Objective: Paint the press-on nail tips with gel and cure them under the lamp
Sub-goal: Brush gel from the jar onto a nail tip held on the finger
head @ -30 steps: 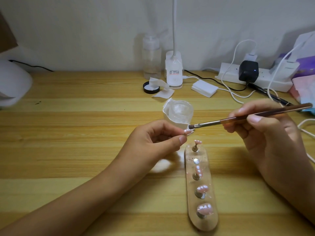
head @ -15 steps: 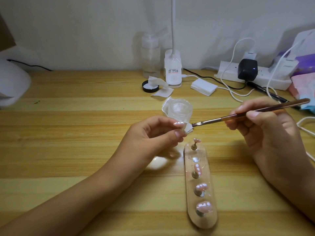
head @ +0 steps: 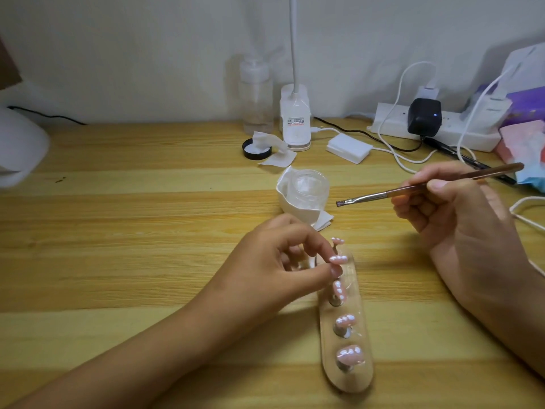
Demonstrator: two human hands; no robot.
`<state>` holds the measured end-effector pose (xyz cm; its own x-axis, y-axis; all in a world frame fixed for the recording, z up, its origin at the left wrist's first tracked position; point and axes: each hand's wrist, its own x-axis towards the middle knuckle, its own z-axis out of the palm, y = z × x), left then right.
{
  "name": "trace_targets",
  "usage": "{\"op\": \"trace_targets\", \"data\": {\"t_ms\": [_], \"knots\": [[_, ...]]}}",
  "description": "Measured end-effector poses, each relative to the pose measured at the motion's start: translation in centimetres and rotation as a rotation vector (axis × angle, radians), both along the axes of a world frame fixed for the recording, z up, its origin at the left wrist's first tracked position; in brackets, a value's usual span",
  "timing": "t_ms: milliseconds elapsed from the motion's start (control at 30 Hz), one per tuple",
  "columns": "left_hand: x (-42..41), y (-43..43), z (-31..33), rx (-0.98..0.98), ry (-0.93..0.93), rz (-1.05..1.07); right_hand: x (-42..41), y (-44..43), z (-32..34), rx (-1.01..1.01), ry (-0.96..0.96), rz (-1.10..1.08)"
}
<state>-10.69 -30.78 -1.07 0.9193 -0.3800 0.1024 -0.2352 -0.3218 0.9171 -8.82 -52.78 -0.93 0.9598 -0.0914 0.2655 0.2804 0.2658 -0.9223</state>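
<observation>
On the stand (head: 358, 379) sit four nail tips (head: 349, 354); left fingers (head: 320, 250) pinch a fifth tip (head: 339, 259), right fingers (head: 439, 184) grip one brush (head: 368, 197).

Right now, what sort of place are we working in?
Most likely a home desk rather than a salon: a wooden tabletop against a plain wall, a power strip crowded with chargers, and a small stand of nail tips.
</observation>
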Motion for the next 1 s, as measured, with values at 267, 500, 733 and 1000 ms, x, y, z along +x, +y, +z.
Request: {"op": "trace_targets", "data": {"t_ms": [267, 500, 733, 1000], "knots": [[0.2, 0.1, -0.2, 0.061, -0.041, 0.009, 0.0, -0.1, -0.2, -0.005, -0.005, 0.015], [-0.2, 1.3, 0.2, 0.143, -0.074, -0.173, -0.1, -0.1, -0.1, -0.018, -0.042, -0.019], [0.0, 1.2, -0.1, 0.192, -0.180, -0.238, -0.1, -0.1, -0.1, -0.049, -0.051, -0.025], [0.4, 1.7, 0.2, -0.344, 0.060, -0.085, 0.1, -0.3, -0.4, -0.028, -0.012, -0.008]]}}
